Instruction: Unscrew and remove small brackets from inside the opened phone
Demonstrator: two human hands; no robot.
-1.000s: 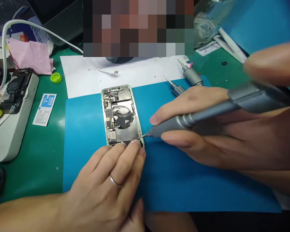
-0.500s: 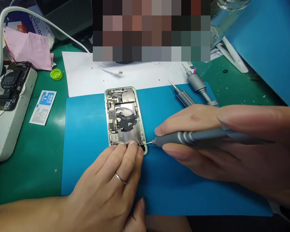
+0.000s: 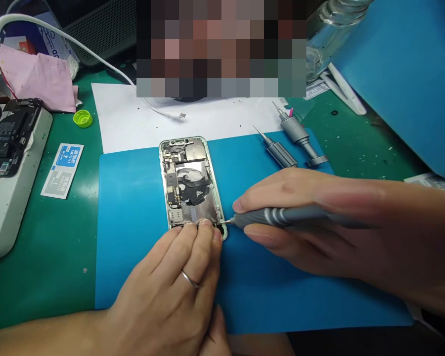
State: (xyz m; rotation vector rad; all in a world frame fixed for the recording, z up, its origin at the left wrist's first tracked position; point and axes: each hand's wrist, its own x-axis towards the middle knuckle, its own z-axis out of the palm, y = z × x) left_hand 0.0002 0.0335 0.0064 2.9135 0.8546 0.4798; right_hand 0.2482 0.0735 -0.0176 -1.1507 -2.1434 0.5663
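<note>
There is one opened smartphone [image 3: 193,170], its circuitry bare, lying face up on one blue mat [image 3: 131,198] between two hands. The right hand [image 3: 341,247] grips one grey precision screwdriver [image 3: 261,217], its tip at the phone's near right edge. The left hand [image 3: 174,282] wears one ring [image 3: 190,280] and lays its fingers, held together, over the phone's near end; whether they pinch anything there, I cannot tell. Two bit drivers [image 3: 281,152] lie side by side beyond the right hand. One lime cap [image 3: 82,118] and one two-part wipes packet [image 3: 62,170] sit to the left.

The worktop [image 3: 68,232] is green and specked with debris; one white sheet [image 3: 128,118] runs under the mat's far edge, the plug of a white cable [image 3: 70,44] over it.

Blue mat stretches left of the phone to the mat's left edge; on the right, hand and screwdriver crowd the phone's rim
</note>
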